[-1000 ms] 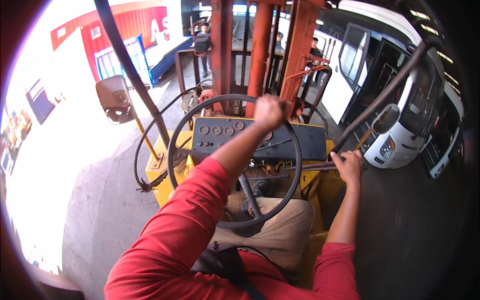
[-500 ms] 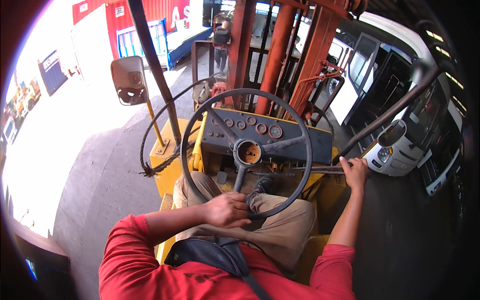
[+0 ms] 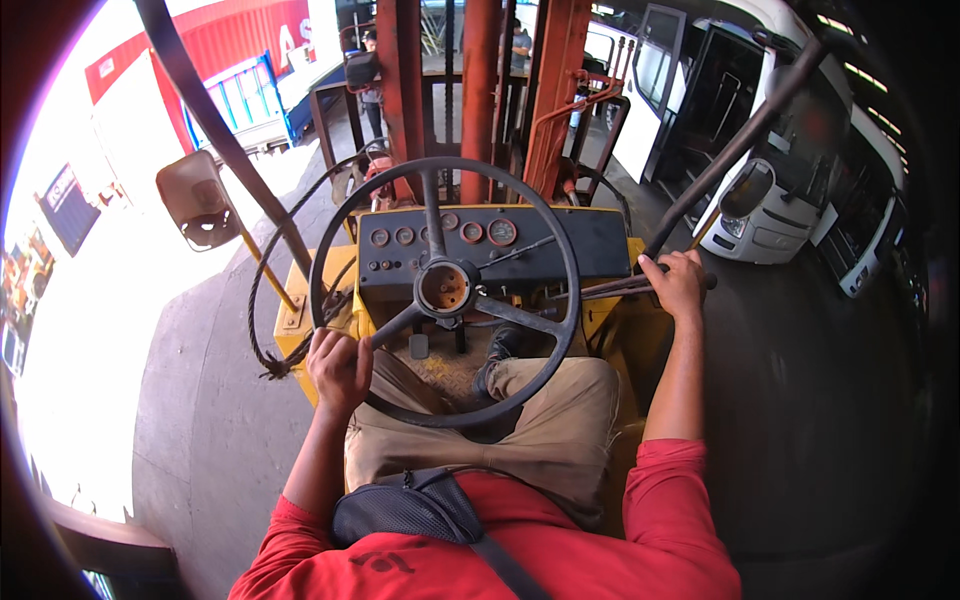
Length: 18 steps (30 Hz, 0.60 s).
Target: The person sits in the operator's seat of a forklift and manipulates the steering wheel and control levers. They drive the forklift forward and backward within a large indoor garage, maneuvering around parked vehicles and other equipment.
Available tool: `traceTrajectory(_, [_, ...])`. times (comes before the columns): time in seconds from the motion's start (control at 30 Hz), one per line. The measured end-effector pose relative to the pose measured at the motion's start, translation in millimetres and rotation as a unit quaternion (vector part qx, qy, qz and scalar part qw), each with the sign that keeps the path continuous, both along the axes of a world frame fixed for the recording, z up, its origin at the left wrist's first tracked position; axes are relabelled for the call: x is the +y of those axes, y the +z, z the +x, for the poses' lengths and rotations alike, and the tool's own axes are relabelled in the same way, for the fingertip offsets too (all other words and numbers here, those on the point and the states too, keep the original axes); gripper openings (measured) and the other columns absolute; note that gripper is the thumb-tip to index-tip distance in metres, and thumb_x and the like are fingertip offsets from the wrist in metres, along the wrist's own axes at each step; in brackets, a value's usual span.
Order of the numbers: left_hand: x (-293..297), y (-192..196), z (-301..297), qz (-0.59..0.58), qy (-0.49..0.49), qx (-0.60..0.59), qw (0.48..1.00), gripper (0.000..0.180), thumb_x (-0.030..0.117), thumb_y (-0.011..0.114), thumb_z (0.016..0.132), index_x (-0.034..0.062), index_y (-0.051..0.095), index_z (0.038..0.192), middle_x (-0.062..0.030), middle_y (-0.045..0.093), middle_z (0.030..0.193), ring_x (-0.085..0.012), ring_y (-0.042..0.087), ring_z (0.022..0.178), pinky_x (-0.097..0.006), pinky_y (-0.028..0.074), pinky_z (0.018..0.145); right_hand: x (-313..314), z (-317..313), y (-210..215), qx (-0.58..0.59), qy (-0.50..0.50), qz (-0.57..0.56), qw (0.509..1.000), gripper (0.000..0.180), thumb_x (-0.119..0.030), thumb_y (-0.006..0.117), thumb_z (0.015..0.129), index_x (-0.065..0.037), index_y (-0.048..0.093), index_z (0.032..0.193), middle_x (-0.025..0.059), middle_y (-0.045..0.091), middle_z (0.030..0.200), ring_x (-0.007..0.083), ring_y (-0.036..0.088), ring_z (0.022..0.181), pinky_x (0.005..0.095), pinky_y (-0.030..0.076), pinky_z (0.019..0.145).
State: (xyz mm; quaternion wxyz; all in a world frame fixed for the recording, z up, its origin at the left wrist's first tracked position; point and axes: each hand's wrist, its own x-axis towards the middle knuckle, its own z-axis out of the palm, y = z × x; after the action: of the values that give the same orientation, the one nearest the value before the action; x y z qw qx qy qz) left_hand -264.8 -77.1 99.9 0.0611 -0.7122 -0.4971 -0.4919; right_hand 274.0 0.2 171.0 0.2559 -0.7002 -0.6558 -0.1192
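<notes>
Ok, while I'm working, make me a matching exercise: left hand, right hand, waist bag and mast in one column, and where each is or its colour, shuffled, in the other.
Column one
1. left hand
2. right hand
3. waist bag
4. mast

Column two
A. orange-red, upright ahead of the steering wheel
B. on the levers
C. black, at the person's waist
D. on the steering wheel's rim

Pairs: 1-D, 2-B, 3-C, 4-A

red cntnr (image 3: 240,42) upper l, wht veh. (image 3: 775,228) upper r.

White letters (image 3: 287,45) on red container (image 3: 232,55)
</notes>
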Motion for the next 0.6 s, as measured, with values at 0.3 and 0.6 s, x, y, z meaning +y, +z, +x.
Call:
traceTrajectory(0.3, [9.6, -11.1, -6.8, -0.036, 0.0, 0.003, 0.999, 0.026, 0.002, 0.071, 0.092, 0.0034, 0.056, 0.07, -0.0124, 0.054, 0.07, -0.0339, 0.052, 0.07, -0.046, 0.042, 0.066, -12.3, 1.5, -12.2, -0.02, -0.013, 0.065, 0.998, 0.05, -0.055, 0.08, 0.083, -0.006, 0.078, 0.072, 0.012, 0.073, 0.078, 0.0337, 0.066, 0.092, 0.0444, 0.053, 0.082])
traceTrajectory(0.6, [12.0, -50.2, -49.8, -0.066, 0.043, 0.046, 0.996, 0.043, 0.021, 0.058, 0.111, -0.0012, 0.055, 0.074, -0.0136, 0.05, 0.07, -0.0345, 0.052, 0.071, -0.049, 0.044, 0.069, 0.8, -27.6, -8.6, 0.069, -0.051, -0.01, 0.996, 0.051, -0.061, 0.078, 0.078, -0.012, 0.087, 0.091, 0.008, 0.079, 0.093, 0.028, 0.067, 0.109, 0.0441, 0.058, 0.088])
